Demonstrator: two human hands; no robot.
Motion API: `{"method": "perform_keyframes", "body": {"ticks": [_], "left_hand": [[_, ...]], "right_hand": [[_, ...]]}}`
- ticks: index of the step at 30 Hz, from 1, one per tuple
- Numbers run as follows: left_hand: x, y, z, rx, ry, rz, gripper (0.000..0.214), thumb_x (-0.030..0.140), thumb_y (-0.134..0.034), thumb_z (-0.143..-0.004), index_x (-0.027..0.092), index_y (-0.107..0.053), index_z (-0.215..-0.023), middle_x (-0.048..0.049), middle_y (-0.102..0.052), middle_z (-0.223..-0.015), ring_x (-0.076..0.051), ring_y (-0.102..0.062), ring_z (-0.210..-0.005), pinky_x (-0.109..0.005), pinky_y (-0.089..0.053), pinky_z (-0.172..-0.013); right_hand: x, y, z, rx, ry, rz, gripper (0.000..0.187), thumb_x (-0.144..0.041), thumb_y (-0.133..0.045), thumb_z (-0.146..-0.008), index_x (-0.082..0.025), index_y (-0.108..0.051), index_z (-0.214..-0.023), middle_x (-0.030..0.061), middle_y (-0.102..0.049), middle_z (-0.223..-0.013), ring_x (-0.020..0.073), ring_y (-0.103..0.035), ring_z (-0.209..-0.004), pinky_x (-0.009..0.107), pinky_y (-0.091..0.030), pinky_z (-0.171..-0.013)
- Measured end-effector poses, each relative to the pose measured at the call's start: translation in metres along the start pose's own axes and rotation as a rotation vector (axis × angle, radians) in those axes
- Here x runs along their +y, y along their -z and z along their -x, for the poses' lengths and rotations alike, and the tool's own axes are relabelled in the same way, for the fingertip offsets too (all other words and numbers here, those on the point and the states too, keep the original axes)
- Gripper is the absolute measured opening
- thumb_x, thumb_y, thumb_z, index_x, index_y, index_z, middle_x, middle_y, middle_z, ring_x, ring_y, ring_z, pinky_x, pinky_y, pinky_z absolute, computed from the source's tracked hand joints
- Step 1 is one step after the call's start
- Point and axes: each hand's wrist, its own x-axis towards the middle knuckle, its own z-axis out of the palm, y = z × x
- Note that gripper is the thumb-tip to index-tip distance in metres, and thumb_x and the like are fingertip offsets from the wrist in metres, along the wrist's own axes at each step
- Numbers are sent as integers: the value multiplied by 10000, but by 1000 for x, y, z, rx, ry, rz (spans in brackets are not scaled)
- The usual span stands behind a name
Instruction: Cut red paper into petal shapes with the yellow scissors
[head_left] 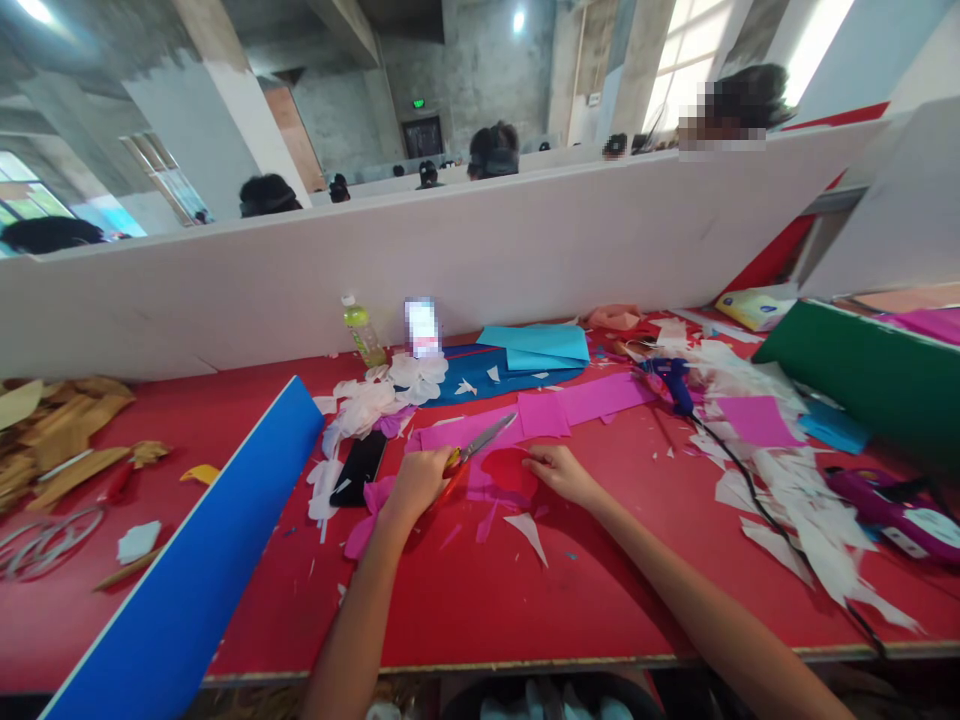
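Note:
My left hand (pixel 417 482) is closed around the handles of a pair of scissors (pixel 480 441), whose blades point up and to the right over pink paper. My right hand (pixel 559 472) rests on the red table with its fingers pinching the edge of a red paper piece (pixel 506 470) that lies on a pink strip (pixel 525 412). A black phone (pixel 358 466) lies just left of my left hand. White paper flowers (pixel 390 390) sit behind it.
A blue roll (pixel 202 560) slants across the left, a green roll (pixel 870 375) at the right. A blue glue gun (pixel 675 382) with a black cord, white scraps, a purple tool (pixel 892 510), a green bottle (pixel 363 332) and blue sheets (pixel 536 345) lie around. A white partition stands behind; other people sit beyond.

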Motion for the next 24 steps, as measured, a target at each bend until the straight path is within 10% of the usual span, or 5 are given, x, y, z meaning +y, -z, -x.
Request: {"method": "perform_keyframes", "body": {"ticks": [8,24], "left_hand": [[-8,-13,-3,135,-86,95,433,130,-468,-777,137,-431,-1209,-117,-497,-1275,-187,-453,-1186,-304,-344,-989],[-1,-10,-1,14,-57,81,411,109,-453,-792,156,-465,-1200,-118,-544,-1230,-199,-519,-1120,-306,-387,-941]], "right_hand": [[0,1,0,3,-21,-36,274,-294,-428,-784,-182,-324,-557,-47,-316,-549,89,-298,-534,235,-229,-515],[0,0,0,5,-14,-53,283,-313,-432,-778,-181,-338,-546,-49,-306,-542,88,-290,-527,233,-227,-512]]}}
